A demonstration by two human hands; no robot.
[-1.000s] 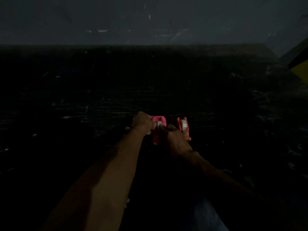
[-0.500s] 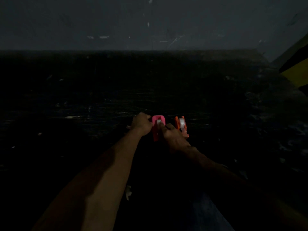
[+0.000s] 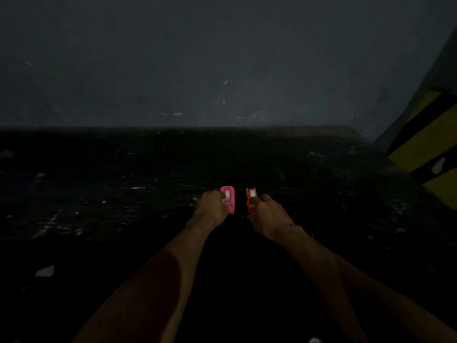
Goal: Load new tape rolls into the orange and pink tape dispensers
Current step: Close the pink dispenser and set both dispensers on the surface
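Though the room is so dim that little beyond the two bright plastic bodies stands out, the job looks close to finished. Both dispensers stand side by side on the dark floor, well away from its far edge where the grey wall (image 3: 222, 58) rises, with a narrow gap between them. The pink dispenser (image 3: 229, 199) sits on the left with a pale roll of tape (image 3: 227, 195) showing inside its frame, and the orange dispenser (image 3: 250, 200) on the right shows a white roll (image 3: 252, 193) seated the same way. So, as far as I can judge, each one already carries its roll. The left hand (image 3: 212, 209) is curled against the near left side of the pink dispenser, fingers folded in close and seemingly gripping its body, though the darkness hides just where the fingertips land. The right hand (image 3: 268, 214) lies against the near right side of the orange one, fingers bent and narrow, touching or holding it; I cannot tell which. What may remain is small: threading each tape end to its cutter, which I cannot make out here, and letting go. A yellow and black striped panel (image 3: 427, 144) leans at the right edge of the floor, and pale scraps (image 3: 45, 271) lie scattered towards the near left corner, all well apart from the work.
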